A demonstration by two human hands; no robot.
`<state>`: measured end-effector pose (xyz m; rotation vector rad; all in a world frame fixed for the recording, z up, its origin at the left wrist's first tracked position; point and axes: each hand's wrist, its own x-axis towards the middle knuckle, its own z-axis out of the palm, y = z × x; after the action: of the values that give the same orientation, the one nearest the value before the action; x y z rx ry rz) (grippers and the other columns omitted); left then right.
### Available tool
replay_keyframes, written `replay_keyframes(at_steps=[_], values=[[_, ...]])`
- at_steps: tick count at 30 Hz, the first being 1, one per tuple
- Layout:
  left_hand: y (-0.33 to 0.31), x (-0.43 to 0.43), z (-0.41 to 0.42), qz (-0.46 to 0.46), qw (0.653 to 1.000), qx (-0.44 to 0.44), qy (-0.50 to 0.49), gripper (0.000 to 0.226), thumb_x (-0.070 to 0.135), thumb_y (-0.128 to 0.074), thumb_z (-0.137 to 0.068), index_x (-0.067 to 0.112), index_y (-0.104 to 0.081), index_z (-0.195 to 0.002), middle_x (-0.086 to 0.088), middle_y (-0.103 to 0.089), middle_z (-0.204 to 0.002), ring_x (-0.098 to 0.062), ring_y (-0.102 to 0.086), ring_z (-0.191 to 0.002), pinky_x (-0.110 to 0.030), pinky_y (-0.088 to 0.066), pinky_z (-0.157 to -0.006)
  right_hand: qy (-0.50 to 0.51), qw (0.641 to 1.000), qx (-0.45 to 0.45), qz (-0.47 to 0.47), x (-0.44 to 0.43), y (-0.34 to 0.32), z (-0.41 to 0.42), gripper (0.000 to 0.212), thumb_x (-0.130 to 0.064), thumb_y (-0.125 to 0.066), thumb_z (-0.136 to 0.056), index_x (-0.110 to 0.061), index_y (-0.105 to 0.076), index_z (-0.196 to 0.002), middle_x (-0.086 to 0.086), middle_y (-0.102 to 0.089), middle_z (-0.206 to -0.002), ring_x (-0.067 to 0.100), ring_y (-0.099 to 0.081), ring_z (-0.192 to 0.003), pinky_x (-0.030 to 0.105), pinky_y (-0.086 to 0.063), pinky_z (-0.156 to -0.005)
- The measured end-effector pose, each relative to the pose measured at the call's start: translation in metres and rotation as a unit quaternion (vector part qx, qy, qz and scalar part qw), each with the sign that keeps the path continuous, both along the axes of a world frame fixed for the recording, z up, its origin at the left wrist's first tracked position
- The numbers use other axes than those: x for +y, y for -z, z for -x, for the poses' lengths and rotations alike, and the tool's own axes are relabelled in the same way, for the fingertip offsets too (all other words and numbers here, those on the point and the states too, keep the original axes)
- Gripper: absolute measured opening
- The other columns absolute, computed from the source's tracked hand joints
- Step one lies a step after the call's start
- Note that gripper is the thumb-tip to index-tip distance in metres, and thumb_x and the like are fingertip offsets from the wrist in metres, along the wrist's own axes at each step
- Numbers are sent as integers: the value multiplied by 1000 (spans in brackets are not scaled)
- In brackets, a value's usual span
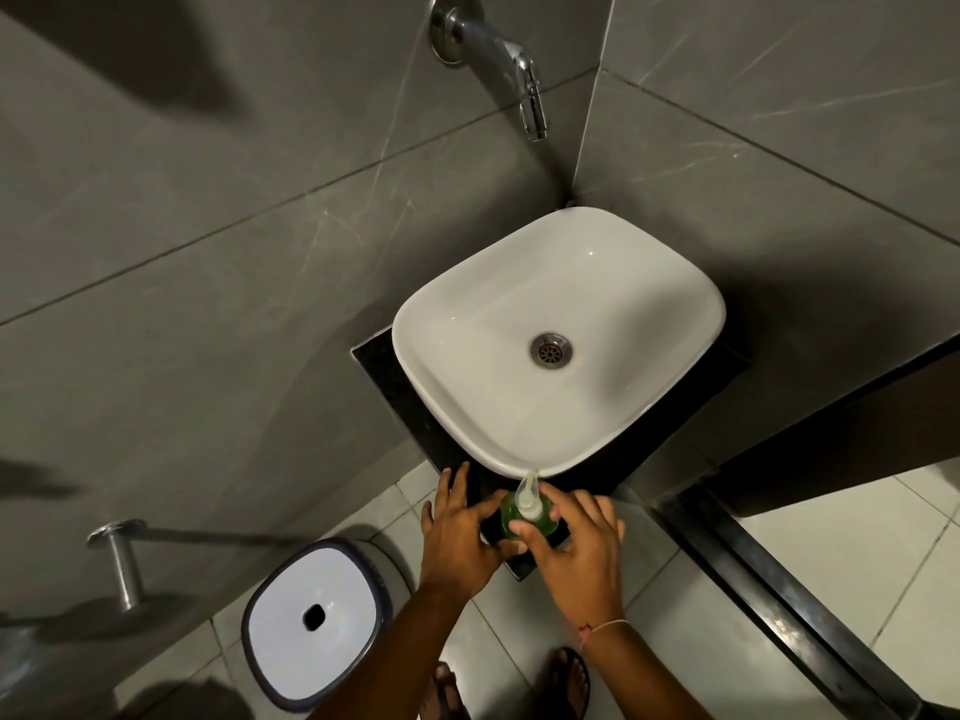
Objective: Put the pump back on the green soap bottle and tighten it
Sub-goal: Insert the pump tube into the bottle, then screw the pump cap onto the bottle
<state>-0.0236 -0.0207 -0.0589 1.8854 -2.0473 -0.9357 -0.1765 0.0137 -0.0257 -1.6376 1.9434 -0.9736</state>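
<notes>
Just below the near corner of the white basin [558, 324], on the dark counter [415, 407] close to its front edge, stands the green soap bottle [527, 514], upright, with the pump [529, 493] seated on its neck. Your left hand [457, 532] is spread, fingers reaching onto the counter beside the bottle; whether it touches the bottle, I cannot tell. Your right hand [576, 543] has its thumb and fingertips curled about the bottle near the pump collar, gripping there.

The bottle sits near the counter's corner, so a hard twist with only a light hold on the body could skid it off toward the floor, where the white-lidded bin [314, 615] stands. If the collar went on crooked, forcing it may cross the thread, and the pump would then sit loose or leak. Soapy fingers could also slip on the collar and leave it under-tightened.

The bottle's long axis runs vertically, almost straight toward your camera. The pump nozzle points away from you, toward the basin rim, its tip just meeting the rim's edge in this view.
</notes>
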Motion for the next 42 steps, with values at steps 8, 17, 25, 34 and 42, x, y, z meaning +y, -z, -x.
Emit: replay_keyframes(at_steps=[8,17,25,34,42], values=[[-3,-1,1,4,1000,3,-1,72,56,-75,-69,50,-43,-133,-3,-9,-161,-23,4,-147,-61,-15,-114,-53,997,57,12,-11,-5,7,29,-44,-55,-85,-29,-70,-105,-14,-67,-101,17,-52,-94,37,-39,-81],[0,-1,1,10,1000,-11,3,72,55,-76,-68,48,-44,-132,-2,-10,-161,-22,4,-147,-59,-14,-116,-48,994,89,30,-9,-2,16,25,-52,-64,-81,-29,-64,-89,-15,-64,-88,16,-50,-88,39,-41,-76],[4,2,2,14,1000,-10,-7,70,54,-74,-71,48,-43,-133,0,-9,-161,-20,5,-147,-59,-12,-116,7,995,90,46,-7,-1,8,34,-58,-69,-72,-25,-64,-79,-14,-65,-80,16,-51,-87,33,-35,-77],[5,1,2,16,1000,-19,-4,69,56,-74,-70,48,-44,-132,-1,-12,-161,-21,3,-147,-60,-14,-115,-9,990,135,47,-8,-5,9,27,-55,-71,-73,-28,-65,-78,-15,-68,-81,17,-52,-85,37,-38,-76],[5,0,2,19,1000,-21,-4,69,55,-74,-70,48,-44,-132,-1,-12,-161,-21,3,-147,-60,-13,-116,-12,989,147,24,-8,-8,8,23,-49,-75,-72,-30,-68,-80,-14,-68,-81,16,-50,-85,38,-38,-77]])
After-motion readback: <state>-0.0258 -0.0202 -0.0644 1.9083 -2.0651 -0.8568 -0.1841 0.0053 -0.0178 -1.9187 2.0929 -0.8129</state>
